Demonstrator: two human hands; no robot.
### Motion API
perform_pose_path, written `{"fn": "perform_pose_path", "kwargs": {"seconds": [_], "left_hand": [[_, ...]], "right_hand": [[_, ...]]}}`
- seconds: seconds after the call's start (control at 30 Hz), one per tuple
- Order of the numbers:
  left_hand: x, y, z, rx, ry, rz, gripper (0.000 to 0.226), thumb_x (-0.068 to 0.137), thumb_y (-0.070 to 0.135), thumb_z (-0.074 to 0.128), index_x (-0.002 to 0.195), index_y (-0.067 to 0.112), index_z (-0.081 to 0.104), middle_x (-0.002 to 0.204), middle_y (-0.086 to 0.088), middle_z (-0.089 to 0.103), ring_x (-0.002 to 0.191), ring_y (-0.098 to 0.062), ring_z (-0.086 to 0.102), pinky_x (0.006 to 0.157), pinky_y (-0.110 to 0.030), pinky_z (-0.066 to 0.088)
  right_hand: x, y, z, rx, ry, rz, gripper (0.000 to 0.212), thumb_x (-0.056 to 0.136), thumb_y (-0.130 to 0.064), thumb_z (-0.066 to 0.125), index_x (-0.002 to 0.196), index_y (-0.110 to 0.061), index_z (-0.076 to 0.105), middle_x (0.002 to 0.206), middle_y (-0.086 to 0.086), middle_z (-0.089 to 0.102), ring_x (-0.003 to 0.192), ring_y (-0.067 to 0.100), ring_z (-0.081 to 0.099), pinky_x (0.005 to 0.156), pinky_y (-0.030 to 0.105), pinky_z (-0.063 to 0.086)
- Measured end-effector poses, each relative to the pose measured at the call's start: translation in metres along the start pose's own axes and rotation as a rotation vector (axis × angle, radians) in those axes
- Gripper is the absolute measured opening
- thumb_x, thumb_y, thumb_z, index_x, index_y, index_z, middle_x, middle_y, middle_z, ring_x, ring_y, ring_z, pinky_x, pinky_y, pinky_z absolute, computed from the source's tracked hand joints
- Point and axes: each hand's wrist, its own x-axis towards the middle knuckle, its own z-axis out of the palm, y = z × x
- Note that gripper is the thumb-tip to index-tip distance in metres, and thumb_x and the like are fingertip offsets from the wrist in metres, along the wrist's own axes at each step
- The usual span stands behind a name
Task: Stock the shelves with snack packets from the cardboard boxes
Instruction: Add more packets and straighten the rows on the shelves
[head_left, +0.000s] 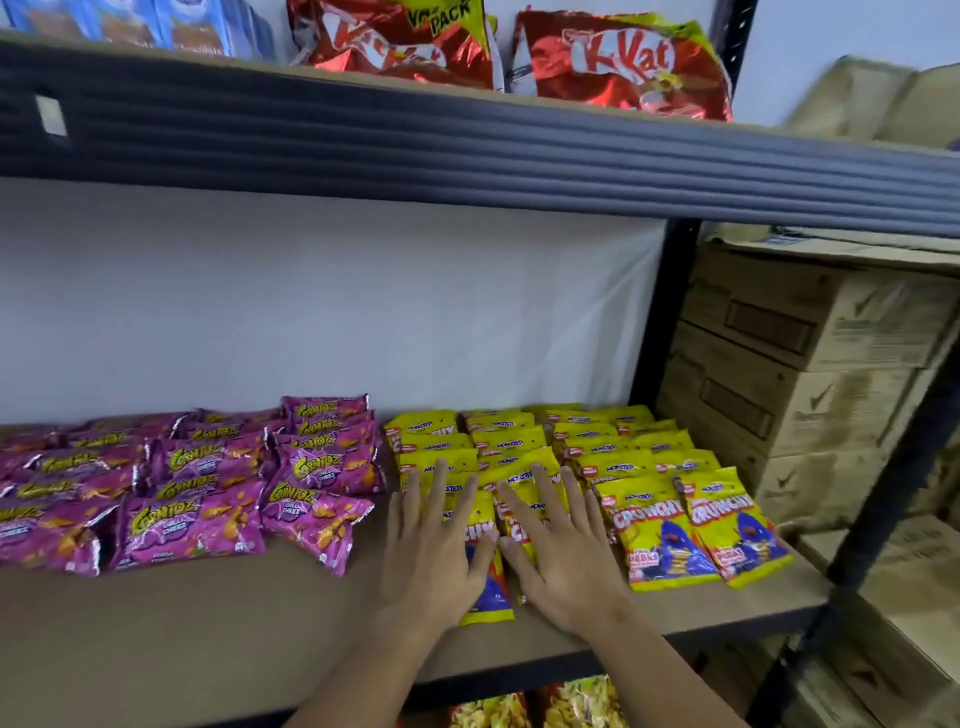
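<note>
1. A person's left hand (434, 540) and right hand (558, 540) lie flat, fingers straight and spread wide, pressing down on the yellow Crunchy packets (524, 457) on the middle shelf (208, 623) of a dark metal rack; neither hand grips anything
2. Both hands rest on the two left-hand columns of the yellow packets, the thumbs nearly meeting over the frontmost packet (491, 597), whose lower edge shows between the wrists
3. The yellow packets lie overlapped in rows running back toward the white wall (311, 301); just right of the right hand, two front packets (696, 530) lie side by side with their blue-and-red artwork facing up
4. Left of the left hand, apart from the yellow packets by a narrow strip of bare shelf board, purple Cornitoz packets (192, 483) are spread in overlapping rows toward the frame's left edge
5. Above the hands, on the upper shelf (467, 156), stand two red KitKat bags (618, 67) and, farther left, blue packs (140, 23)
6. Right of the yellow packets, beyond the rack's upright post (670, 312), brown cardboard boxes (810, 364) are stacked
7. Below the wrists, on the shelf beneath, the tops of more snack bags (540, 706) are partly visible; their labels cannot be read
</note>
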Motion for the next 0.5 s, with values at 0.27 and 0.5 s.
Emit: {"fn": "perform_pose_path", "kwargs": {"seconds": [0.27,0.5], "left_hand": [[0.005,0.006,-0.003,-0.003,-0.147,-0.122,0.073,0.087,0.072,0.007,0.154,0.046,-0.005,0.167,0.004,-0.003,0.153,-0.028,-0.006,0.120,-0.048,0.020],[0.054,-0.026,-0.038,-0.239,-0.019,0.022,0.068,0.094,0.060,0.012,0.151,0.032,0.036,0.156,0.002,0.039,0.146,-0.020,0.030,0.120,-0.040,0.023]], "right_hand": [[0.005,-0.003,0.007,0.104,-0.083,0.131,0.059,0.097,-0.068,0.014,0.146,-0.057,-0.015,0.164,-0.011,-0.016,0.151,0.034,-0.013,0.119,0.058,0.010],[-0.008,-0.030,-0.003,0.170,0.200,-0.124,0.061,0.101,-0.062,0.028,0.154,-0.033,0.028,0.164,-0.001,0.019,0.153,0.021,0.002,0.122,0.045,0.015]]}}
